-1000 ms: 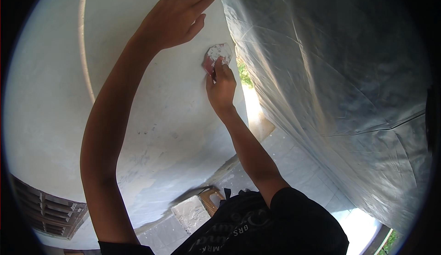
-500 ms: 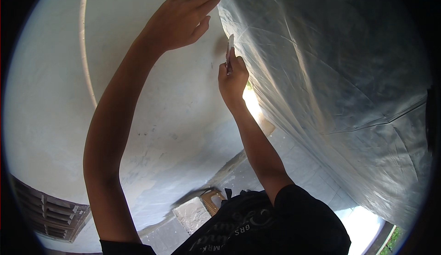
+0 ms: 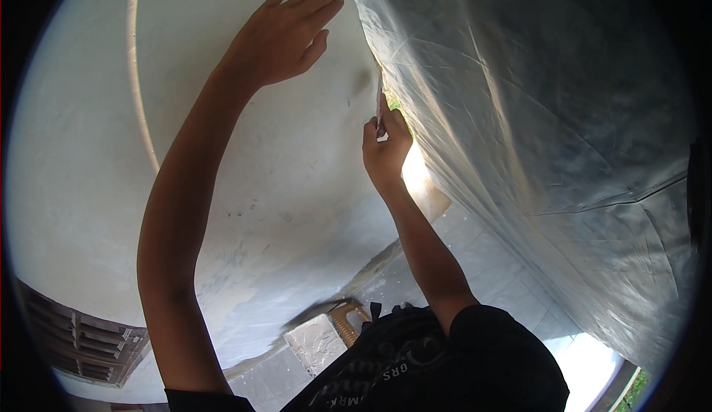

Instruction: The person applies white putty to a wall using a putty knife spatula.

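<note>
My left hand [image 3: 278, 37] is raised at the upper left, fingers stretched out against or just over the pale wall [image 3: 259, 152]. Whether its palm touches the wall cannot be made out. Lower and farther right, my right hand [image 3: 388, 149] is closed around a thin, flat, whitish tool [image 3: 380, 108], seen nearly edge-on and resembling a putty knife. The tool's tip points up along the wall's edge, beside a large translucent plastic sheet [image 3: 549, 115]. Bright light shows through a gap between wall and sheet near my right wrist.
A pale pipe or cable [image 3: 133, 63] runs down the wall's left. A brown slatted vent or window [image 3: 78, 338] sits at the lower left. Near my shirt, a whitish-topped object [image 3: 315, 344] stands beside a brown woven-looking item [image 3: 346, 321] on the grey tiled floor [image 3: 482, 245].
My right hand has moved slightly down and right with the tool. My left hand has shifted a little left and down, its fingertips now farther from the sheet's edge.
</note>
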### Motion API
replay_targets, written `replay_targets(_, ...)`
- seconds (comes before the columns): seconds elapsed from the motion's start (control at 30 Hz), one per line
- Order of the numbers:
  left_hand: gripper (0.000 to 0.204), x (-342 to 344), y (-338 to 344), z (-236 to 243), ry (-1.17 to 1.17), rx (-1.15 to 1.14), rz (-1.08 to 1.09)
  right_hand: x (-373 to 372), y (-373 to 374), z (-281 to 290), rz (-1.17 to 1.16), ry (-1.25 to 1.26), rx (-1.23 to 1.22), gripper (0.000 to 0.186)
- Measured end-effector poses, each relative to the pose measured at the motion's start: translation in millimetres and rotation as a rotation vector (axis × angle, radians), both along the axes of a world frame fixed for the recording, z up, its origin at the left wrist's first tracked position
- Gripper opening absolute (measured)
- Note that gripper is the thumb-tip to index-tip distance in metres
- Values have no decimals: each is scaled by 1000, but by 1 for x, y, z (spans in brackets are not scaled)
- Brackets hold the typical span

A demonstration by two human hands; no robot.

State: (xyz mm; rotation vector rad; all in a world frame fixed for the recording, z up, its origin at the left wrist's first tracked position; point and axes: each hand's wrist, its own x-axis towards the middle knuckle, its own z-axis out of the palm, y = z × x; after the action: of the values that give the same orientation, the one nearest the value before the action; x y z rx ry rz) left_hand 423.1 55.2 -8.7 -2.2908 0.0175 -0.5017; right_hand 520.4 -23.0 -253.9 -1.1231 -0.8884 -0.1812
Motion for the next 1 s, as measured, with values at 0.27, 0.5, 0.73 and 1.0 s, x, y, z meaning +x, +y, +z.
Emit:
replay_targets(0.27,47,6,3,4,19,26,19,-32,35,-26,-136,-273,-96,65)
replay_targets(0.5,46,14,3,3,17,52,-4,-46,-4,-33,208,17,38,49)
replay_targets(0.73,47,8,-8,1,20,15,-2,0,11,-14,127,182,126,39)
replay_targets(1.0,44,-8,4,-17,-39,113,52,-47,25,-34,-105,-265,-57,63)
